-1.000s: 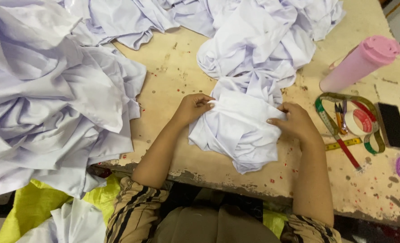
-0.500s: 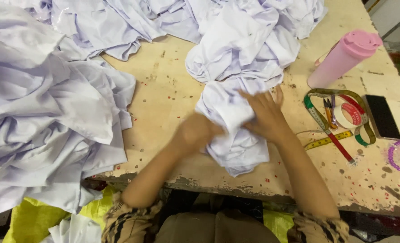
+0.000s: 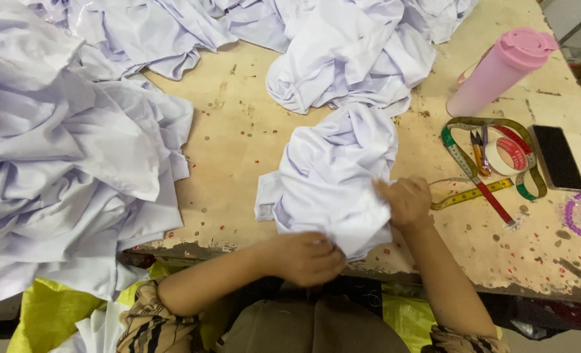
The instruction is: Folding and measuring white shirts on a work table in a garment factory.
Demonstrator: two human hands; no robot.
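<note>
Where the worn, stained beige wooden surface point(image 3: 238, 131) meets its near edge, a crumpled white cotton garment point(image 3: 333, 176) lies in front of the person, its lower hem hanging just over that edge. The left hand point(image 3: 307, 257) is closed on the lower corner of the garment, fingers curled tight around a pinch of cloth; the right hand point(image 3: 405, 199) likewise grips the cloth at its right side, fingers folded in with fabric gathered beneath them. Both grips are thus narrow and holding the same piece. Judged from how things lie, the handling of this piece is at an early stage: the garment is bunched and creased, neither spread flat nor folded. A large heap of similar white garments point(image 3: 68, 170) covers the left of the surface and spills over its edge, and a further mound of white cloth point(image 3: 349, 59) lies at the far side, touching the top of the held piece; whether either heap is finished work cannot be told. To the right, well apart from the hands, stand a tall pink lidded tumbler point(image 3: 499, 68), a coiled green and yellow measuring tape point(image 3: 467, 189), a roll of tape point(image 3: 506, 155), a black phone point(image 3: 557, 157) and a purple bead bracelet point(image 3: 579, 214)
</note>
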